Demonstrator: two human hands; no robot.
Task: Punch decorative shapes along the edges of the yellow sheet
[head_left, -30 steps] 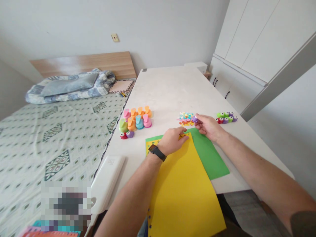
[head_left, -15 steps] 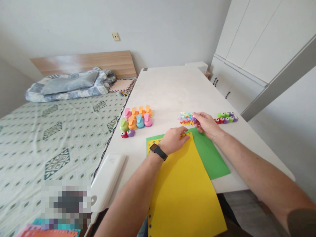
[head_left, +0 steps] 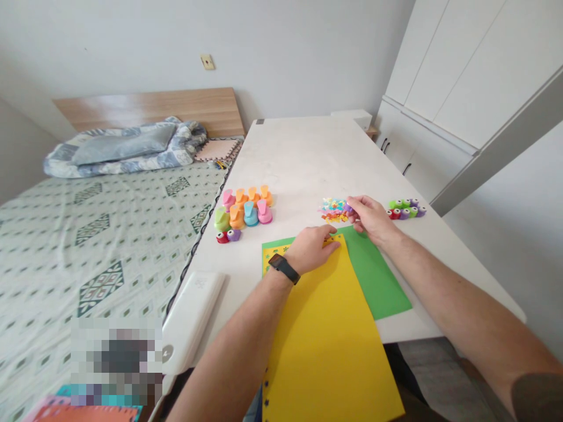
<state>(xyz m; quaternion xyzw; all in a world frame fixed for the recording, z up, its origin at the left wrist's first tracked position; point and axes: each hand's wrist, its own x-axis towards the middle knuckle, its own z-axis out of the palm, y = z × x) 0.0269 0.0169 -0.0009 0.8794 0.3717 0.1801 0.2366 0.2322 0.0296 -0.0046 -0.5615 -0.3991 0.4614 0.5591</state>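
Between the fingers and thumb of my right hand (head_left: 372,220) is a small purple craft punch (head_left: 349,207), partly hidden by the fingertips. It is beside a pile of small coloured paper cut-outs (head_left: 333,210). My left hand (head_left: 313,247) grips the far edge of a yellow sheet of paper (head_left: 329,334), its thumb on top and its fingers partly hidden. Punched shapes line the sheet's far and left edges, and its near end hangs past the table edge. Under it a green sheet (head_left: 380,281) lies on the table.
Large coloured punches (head_left: 250,214) stand in rows at left, with a red and a purple small punch (head_left: 233,235) before them. Several small punches (head_left: 405,209) sit at right. A long white case (head_left: 197,310) lies along the left edge of the white table (head_left: 303,152), beside a bed (head_left: 145,234).
My right hand has shifted very slightly to the right with the purple punch, away from the cut-outs. The left hand keeps its hold on the yellow sheet.
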